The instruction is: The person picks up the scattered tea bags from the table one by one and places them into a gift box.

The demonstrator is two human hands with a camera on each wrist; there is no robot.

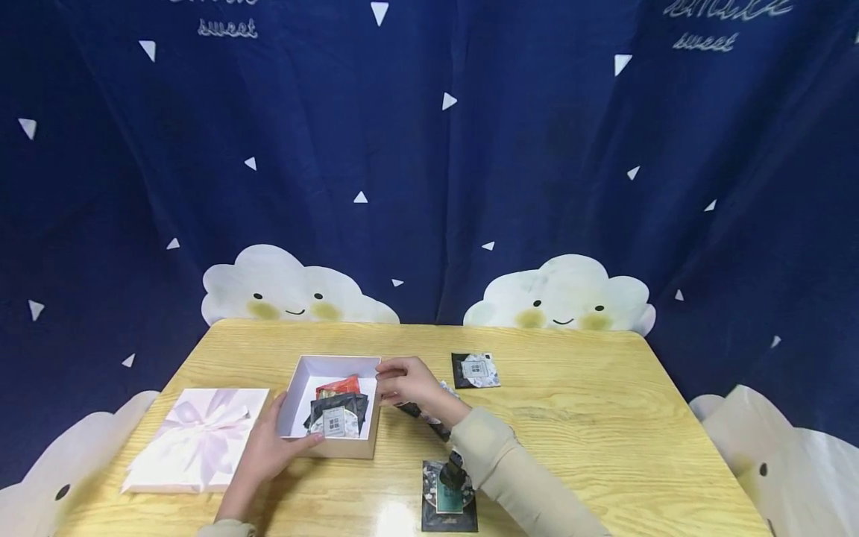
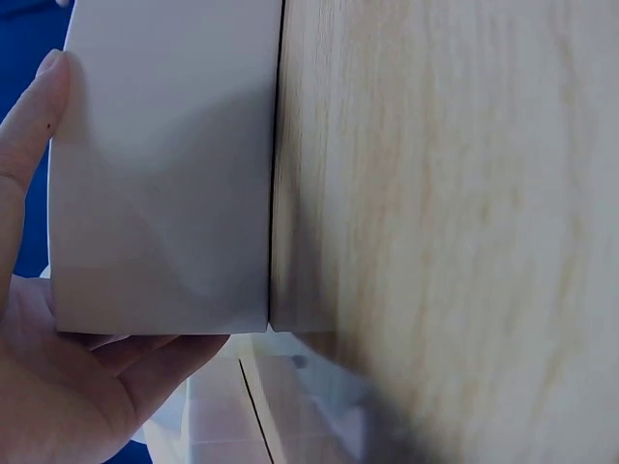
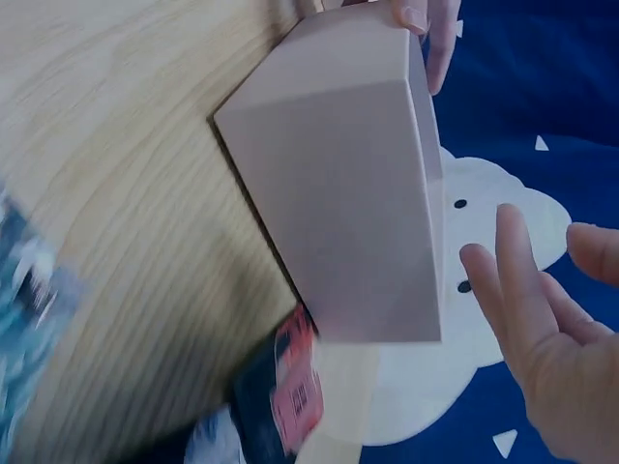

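A pale pink box (image 1: 349, 447), without its lid, stands left of the middle of the table. Inside it lie a black packet (image 1: 333, 422) with a white label and a red packet (image 1: 345, 385), partly overlapped. My left hand (image 1: 268, 447) holds the box's near left corner, thumb at the front rim and fingers along the side. Above the right rim hovers my right hand (image 1: 411, 386); in the right wrist view its fingers are spread apart from the box with nothing between them. Below the right forearm, a dark packet (image 3: 295, 396) with a reddish label is partly hidden.
To the left lies a white lid (image 1: 215, 432) with a pale ribbon bow. A black packet (image 1: 475, 370) with a white label lies toward the back of the table, and another packet (image 1: 450, 503) with a green label near the front edge. A blue curtain (image 1: 429, 186) hangs behind.
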